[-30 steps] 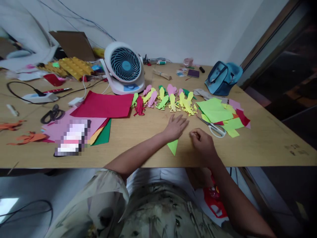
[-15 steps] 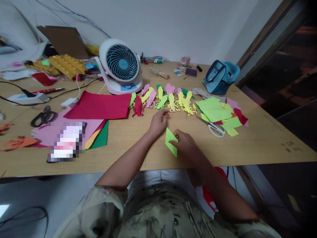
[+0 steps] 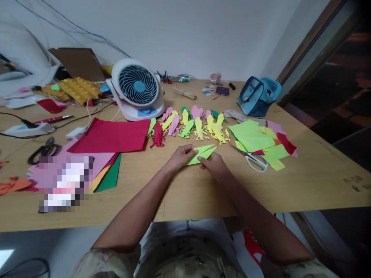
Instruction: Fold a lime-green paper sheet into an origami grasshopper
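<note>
Just above the table, a folded piece of lime-green paper (image 3: 199, 153) is stretched between my two hands, with two pointed flaps showing at its upper right. My left hand (image 3: 182, 156) pinches its left end. On the lower right side, my right hand (image 3: 213, 164) grips it with thumb and fingers. Beyond my hands lies a cluster of small folded paper figures in yellow, pink, green and red, among them a red figure (image 3: 157, 135) and a yellow figure (image 3: 199, 129). White-handled scissors (image 3: 255, 161) rest to the right of my right hand.
A white fan (image 3: 138, 87) stands at the back left, a blue bag (image 3: 259, 96) at the back right. Red paper (image 3: 113, 135) overlaps a stack with pink and green sheets. Lime-green sheets (image 3: 252, 135) lie right. Black scissors (image 3: 45, 150) and a blurred phone (image 3: 66, 185) are at left.
My left hand, earlier off the paper, now grips its left end. The paper has turned from a diamond shape to show two pointed flaps. The camera view has tilted slightly upward.
</note>
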`<action>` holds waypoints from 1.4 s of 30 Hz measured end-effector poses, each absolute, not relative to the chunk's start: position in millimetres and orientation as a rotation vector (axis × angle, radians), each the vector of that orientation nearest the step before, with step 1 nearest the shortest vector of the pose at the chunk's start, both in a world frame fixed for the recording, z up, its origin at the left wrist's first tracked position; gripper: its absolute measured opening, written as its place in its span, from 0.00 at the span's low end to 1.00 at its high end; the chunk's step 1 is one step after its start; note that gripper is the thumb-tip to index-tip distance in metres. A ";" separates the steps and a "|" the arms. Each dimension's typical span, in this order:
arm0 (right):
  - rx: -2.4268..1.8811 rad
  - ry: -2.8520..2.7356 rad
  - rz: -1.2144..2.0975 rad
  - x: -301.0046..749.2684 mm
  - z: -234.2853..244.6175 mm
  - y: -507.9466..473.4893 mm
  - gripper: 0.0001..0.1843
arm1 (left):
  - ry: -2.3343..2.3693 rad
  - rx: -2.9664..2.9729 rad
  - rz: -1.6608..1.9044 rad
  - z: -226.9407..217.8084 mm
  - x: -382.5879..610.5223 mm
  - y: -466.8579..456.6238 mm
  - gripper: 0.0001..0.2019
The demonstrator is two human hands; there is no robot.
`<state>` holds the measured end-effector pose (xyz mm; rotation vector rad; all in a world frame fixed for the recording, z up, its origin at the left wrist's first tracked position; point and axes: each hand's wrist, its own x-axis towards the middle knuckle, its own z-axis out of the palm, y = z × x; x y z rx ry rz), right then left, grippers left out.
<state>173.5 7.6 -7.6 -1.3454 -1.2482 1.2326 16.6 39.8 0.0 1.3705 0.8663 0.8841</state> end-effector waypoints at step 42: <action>-1.106 -2.379 0.112 201.6 -15.3 -147.5 0.10 | 1.074 2.895 0.575 -11.0 -17.1 -135.0 0.10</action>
